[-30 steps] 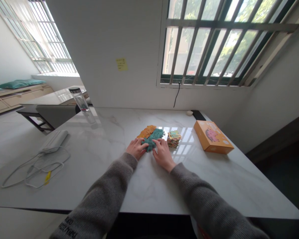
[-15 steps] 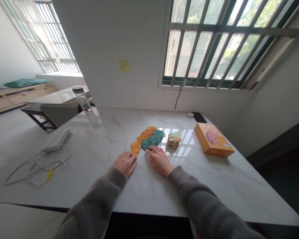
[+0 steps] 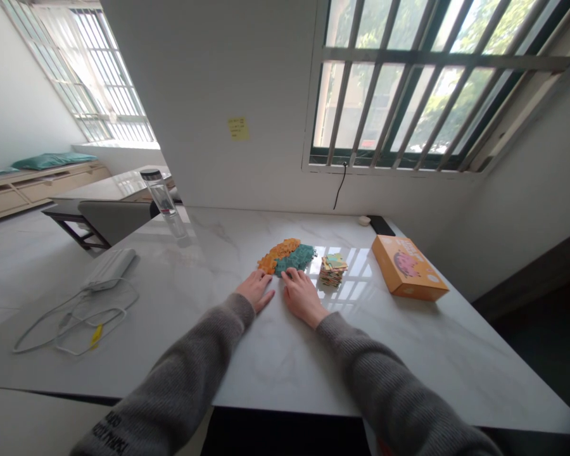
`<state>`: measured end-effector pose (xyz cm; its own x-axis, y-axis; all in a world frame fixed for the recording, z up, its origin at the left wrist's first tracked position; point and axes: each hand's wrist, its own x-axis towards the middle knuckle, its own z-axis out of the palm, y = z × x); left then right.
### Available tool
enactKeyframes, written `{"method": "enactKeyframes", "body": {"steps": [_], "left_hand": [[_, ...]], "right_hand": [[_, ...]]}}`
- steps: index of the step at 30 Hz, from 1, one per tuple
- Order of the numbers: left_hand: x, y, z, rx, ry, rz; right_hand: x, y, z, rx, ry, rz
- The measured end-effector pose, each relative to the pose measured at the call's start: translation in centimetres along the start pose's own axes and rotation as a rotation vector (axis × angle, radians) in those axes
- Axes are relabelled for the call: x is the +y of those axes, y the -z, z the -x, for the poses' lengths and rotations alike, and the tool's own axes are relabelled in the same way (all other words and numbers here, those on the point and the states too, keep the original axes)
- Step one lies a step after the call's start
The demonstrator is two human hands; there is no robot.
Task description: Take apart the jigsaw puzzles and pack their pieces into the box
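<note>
Two heaps of jigsaw puzzle pieces lie side by side on the white marbled table (image 3: 247,367): orange puzzle pieces (image 3: 282,251) on the left, teal puzzle pieces (image 3: 297,258) on the right. My left hand (image 3: 256,289) touches the near edge of the orange heap with its fingertips, thumb held apart. At the near edge of the teal heap lies my right hand (image 3: 303,296), its fingers stretched forward against the pieces. Neither hand grips a piece that I can make out. Just right of the heaps stands a stack of multicoloured puzzle pieces (image 3: 332,270).
An orange box (image 3: 411,269) stands at the right, with a black flat object (image 3: 380,225) and a small white object (image 3: 363,220) behind it. To the left are a glass bottle (image 3: 159,193), a white power strip (image 3: 109,269) and its looped cable (image 3: 71,348).
My left hand went from the teal heap to the left, then pushed nearby orange pieces up into their heap. My right hand moved slightly forward along the teal pieces.
</note>
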<state>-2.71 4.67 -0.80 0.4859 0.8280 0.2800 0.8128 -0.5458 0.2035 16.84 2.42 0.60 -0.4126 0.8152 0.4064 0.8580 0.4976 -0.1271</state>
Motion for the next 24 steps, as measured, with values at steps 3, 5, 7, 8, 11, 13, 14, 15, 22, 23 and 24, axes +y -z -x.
{"method": "enactKeyframes", "body": {"steps": [3,5,7,8,11,13,14,15,22,23,24], "left_hand": [[-0.3,-0.4,-0.9,0.006,0.009,0.034],[-0.4,-0.7,-0.9,0.030,0.005,0.049],[-0.4,-0.9,-0.5,0.048,0.004,0.051],[-0.4,-0.9,-0.3,0.051,0.003,0.045],[-0.4,-0.8,0.5,0.057,-0.006,0.017],[-0.5,-0.7,0.8,0.064,-0.011,0.005],[-0.5,-0.6,0.9,0.066,-0.010,0.003],[-0.4,-0.5,0.9,0.066,-0.009,0.000],[0.6,0.5,0.6,0.077,0.041,-0.051],[0.9,0.6,0.5,0.091,0.032,-0.039],[1.2,0.6,0.3,0.111,0.014,-0.020]], "right_hand": [[0.4,-0.5,-0.7,0.002,-0.037,-0.002],[0.5,-0.6,-0.7,0.006,-0.042,-0.012],[0.5,-0.3,-0.2,0.014,-0.026,-0.024],[0.4,0.0,0.2,0.020,-0.008,-0.031],[0.5,1.8,1.1,0.083,0.054,-0.064],[1.2,3.3,1.5,0.171,0.060,-0.095],[1.9,4.0,1.6,0.222,0.044,-0.110],[2.8,4.7,1.7,0.277,0.011,-0.119],[11.4,5.5,2.2,0.371,-0.178,-0.085],[12.2,5.1,2.2,0.345,-0.168,-0.098],[12.8,4.6,2.2,0.316,-0.157,-0.122]]}}
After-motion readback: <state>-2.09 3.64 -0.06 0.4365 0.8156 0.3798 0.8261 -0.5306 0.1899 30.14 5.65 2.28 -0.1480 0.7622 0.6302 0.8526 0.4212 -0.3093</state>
